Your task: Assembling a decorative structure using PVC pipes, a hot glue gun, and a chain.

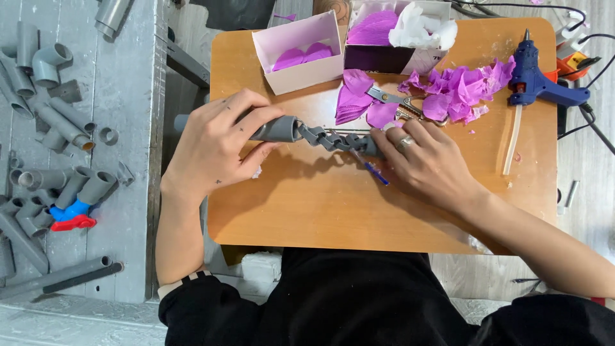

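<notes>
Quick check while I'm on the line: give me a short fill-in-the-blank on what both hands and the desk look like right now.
1. The left hand grips a grey ____ whose far end is cut into a spiral.
2. The right hand wears a ____ on one finger.
3. The blue glue gun lies on the ____ side of the wooden board.
4. The paper petals are ____ in colour.

Missing words: pipe; ring; right; purple

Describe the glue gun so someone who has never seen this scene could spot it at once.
Find the orange-brown wooden board in the middle, then its far right corner. The glue gun lies there, nozzle pointing away, a pale glue stick beside it. It is the only dark blue tool, right of the purple paper scraps.
</notes>
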